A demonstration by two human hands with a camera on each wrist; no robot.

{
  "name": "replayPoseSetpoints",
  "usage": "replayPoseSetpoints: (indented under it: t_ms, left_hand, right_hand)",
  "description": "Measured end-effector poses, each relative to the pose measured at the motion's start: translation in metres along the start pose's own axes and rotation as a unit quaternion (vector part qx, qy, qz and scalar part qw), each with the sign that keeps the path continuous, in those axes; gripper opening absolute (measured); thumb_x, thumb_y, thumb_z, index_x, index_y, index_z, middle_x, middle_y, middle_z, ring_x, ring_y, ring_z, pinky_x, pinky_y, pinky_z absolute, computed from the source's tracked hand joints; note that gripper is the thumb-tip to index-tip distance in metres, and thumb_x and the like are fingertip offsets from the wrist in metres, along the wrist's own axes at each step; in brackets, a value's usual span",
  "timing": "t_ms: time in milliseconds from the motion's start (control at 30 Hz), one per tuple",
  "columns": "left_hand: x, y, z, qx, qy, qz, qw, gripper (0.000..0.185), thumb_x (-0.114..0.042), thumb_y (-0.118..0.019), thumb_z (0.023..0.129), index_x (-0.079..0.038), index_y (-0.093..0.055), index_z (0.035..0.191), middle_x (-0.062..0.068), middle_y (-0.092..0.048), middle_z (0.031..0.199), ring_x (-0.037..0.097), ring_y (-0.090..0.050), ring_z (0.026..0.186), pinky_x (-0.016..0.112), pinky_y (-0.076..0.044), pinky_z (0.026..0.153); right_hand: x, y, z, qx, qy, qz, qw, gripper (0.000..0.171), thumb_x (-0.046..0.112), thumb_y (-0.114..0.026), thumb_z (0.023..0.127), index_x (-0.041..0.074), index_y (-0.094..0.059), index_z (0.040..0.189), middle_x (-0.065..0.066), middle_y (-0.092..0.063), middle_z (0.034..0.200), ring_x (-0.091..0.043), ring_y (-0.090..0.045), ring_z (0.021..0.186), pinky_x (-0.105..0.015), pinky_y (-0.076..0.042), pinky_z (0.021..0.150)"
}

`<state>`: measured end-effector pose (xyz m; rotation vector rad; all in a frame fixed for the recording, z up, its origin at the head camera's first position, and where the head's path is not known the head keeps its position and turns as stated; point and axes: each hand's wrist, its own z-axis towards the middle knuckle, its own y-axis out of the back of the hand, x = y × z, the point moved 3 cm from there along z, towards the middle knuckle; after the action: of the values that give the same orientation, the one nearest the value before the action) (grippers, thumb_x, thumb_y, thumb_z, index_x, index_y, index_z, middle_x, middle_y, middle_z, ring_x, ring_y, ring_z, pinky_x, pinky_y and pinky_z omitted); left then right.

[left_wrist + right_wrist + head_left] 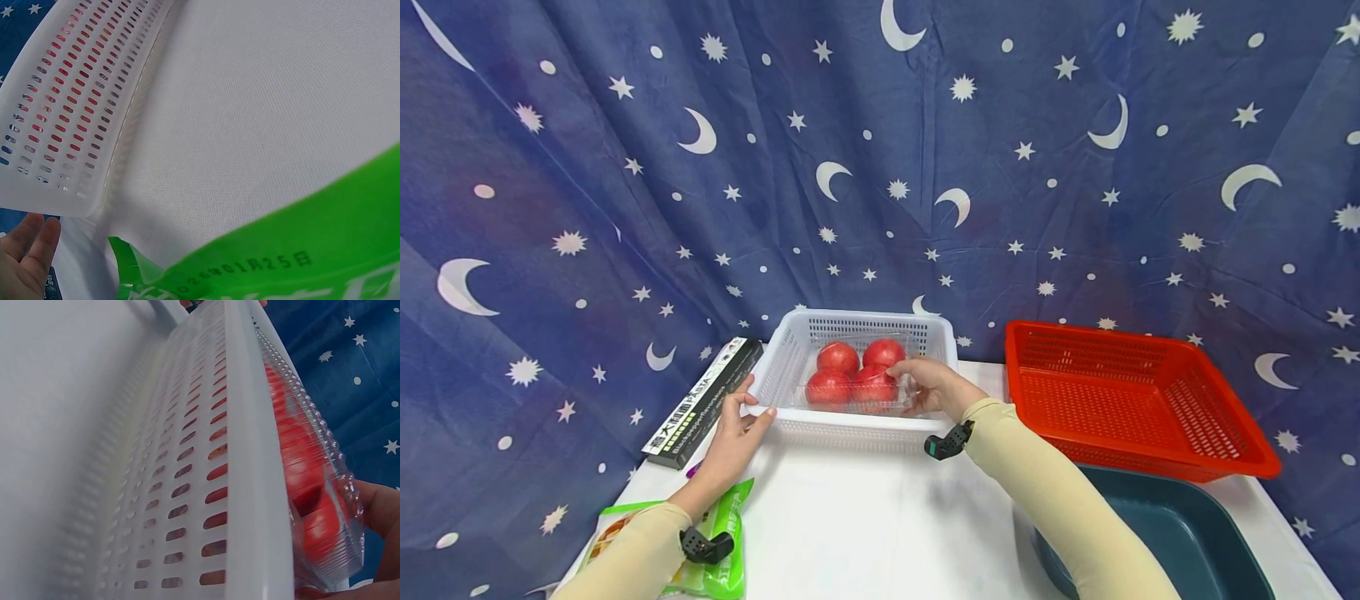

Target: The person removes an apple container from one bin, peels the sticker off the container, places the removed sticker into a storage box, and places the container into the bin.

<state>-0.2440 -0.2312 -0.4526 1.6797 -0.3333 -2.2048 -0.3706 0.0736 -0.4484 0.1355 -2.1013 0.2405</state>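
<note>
A white perforated basket [850,428] stands on the white table, against the starry blue curtain. Inside it lies a clear plastic pack of red tomatoes [853,385]. My right hand [928,385] reaches over the basket's front right rim and grips the right end of the pack. In the right wrist view the pack [312,481] shows above the basket wall [206,475], with my right hand [381,512] behind it. My left hand [741,429] rests with relaxed fingers at the basket's front left corner. In the left wrist view my left hand [28,250] lies just below that corner [75,106].
A red basket [1097,400] stands to the right, with a dark teal bin [1180,533] in front of it. A black box [707,400] lies left of the white basket. A green packet [722,533] sits under my left forearm. White tabletop [865,517] stretches between my arms.
</note>
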Motion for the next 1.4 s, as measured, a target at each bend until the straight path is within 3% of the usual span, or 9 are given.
replayPoseSetpoints:
  t_ms: [633, 900, 1000, 1233, 1400]
  left_hand:
    - [0.000, 0.000, 0.000, 0.002, 0.003, 0.001, 1.0000, 0.030, -0.005, -0.058, 0.103, 0.006, -0.034, 0.119, 0.025, -0.016, 0.166, 0.051, -0.060, 0.114, 0.014, -0.049, 0.085]
    - [-0.004, 0.000, -0.002, 0.001, 0.005, 0.004, 1.0000, 0.030, -0.004, -0.057, 0.103, 0.007, -0.034, 0.119, 0.026, -0.016, 0.165, 0.052, -0.060, 0.113, 0.014, -0.049, 0.085]
    - [0.003, 0.000, 0.000, -0.002, 0.005, 0.006, 1.0000, 0.030, -0.004, -0.058, 0.103, 0.006, -0.034, 0.119, 0.026, -0.016, 0.165, 0.051, -0.061, 0.113, 0.015, -0.049, 0.085]
    - [0.040, -0.003, 0.011, -0.014, -0.006, 0.007, 0.9999, 0.033, -0.011, -0.059, 0.105, 0.000, -0.033, 0.122, 0.018, -0.015, 0.168, 0.046, -0.062, 0.113, 0.016, -0.050, 0.086]
    - [0.048, -0.003, 0.013, -0.012, -0.009, 0.007, 0.9999, 0.035, -0.014, -0.061, 0.104, -0.002, -0.034, 0.121, 0.015, -0.017, 0.168, 0.045, -0.063, 0.113, 0.019, -0.052, 0.086]
  right_hand:
    - [-0.004, 0.003, 0.001, -0.043, -0.027, -0.012, 0.999, 0.069, 0.003, -0.065, 0.092, -0.007, -0.030, 0.151, -0.034, -0.032, 0.151, -0.054, -0.039, 0.135, -0.069, -0.038, 0.105]
    - [0.007, 0.002, -0.011, -0.046, 0.019, -0.067, 0.997, 0.069, 0.003, -0.064, 0.091, -0.007, -0.031, 0.151, -0.026, -0.027, 0.159, -0.051, -0.028, 0.143, -0.061, -0.026, 0.119]
    - [0.015, 0.002, -0.017, -0.049, 0.042, -0.082, 0.995, 0.069, 0.003, -0.064, 0.091, -0.006, -0.033, 0.151, -0.021, -0.027, 0.162, -0.049, -0.025, 0.145, -0.056, -0.023, 0.121]
    - [0.031, 0.008, -0.036, -0.023, 0.063, -0.116, 0.991, 0.073, 0.010, -0.065, 0.094, -0.001, -0.030, 0.157, -0.019, -0.031, 0.161, -0.043, -0.029, 0.145, -0.049, -0.029, 0.120]
    - [0.041, 0.016, -0.060, -0.007, 0.076, -0.165, 0.983, 0.073, 0.020, -0.064, 0.098, 0.004, -0.028, 0.160, -0.020, -0.036, 0.159, -0.041, -0.036, 0.145, -0.047, -0.033, 0.119]
